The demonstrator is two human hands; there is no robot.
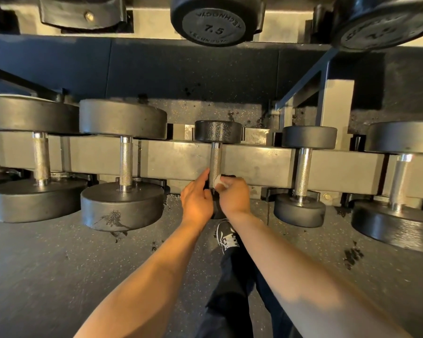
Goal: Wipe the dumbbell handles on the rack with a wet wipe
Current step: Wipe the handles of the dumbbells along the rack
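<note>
A small black dumbbell (218, 131) with a knurled steel handle (215, 159) lies across the lower rack rail (181, 158) in the middle of the view. My right hand (233, 195) presses a crumpled white wet wipe (219, 180) against the lower end of that handle. My left hand (197, 196) sits on the handle's left side and grips the dumbbell's near head, which both hands mostly hide.
Two larger dumbbells (123, 164) lie on the rail to the left and two more (303, 174) to the right. An upper shelf holds a 7.5 dumbbell (215, 19) overhead. My shoe (227, 236) stands on the speckled rubber floor (59, 264) below.
</note>
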